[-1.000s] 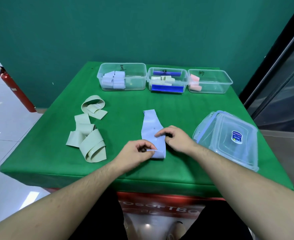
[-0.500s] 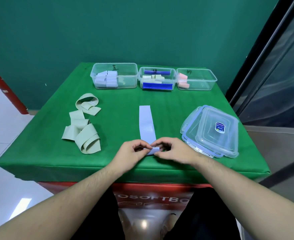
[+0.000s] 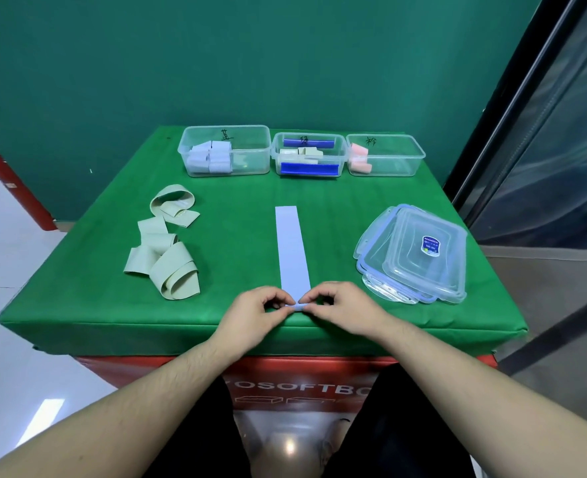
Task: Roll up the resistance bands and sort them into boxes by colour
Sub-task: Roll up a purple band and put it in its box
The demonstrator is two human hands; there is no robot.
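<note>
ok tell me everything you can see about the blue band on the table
The blue band is a pale lavender-blue strip, flat and matte, rubbery looking. It lies straight on the green table, running away from the person. Its near end is curled into a small roll, pinched by the left hand and right hand.

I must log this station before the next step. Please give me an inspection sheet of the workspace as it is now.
Surface: green table, covered with cloth.
Job's things: light blue band lies flat and straight, near end started into a roll; three clear boxes at the far edge hold rolled bands; loose pale green bands lie on the left.
Clutter: stacked lids on the right.
Grips: left hand and right hand pinch the band's near end.
Cables: nothing seen.
Surroundings: red fire extinguisher by the green wall.
</note>
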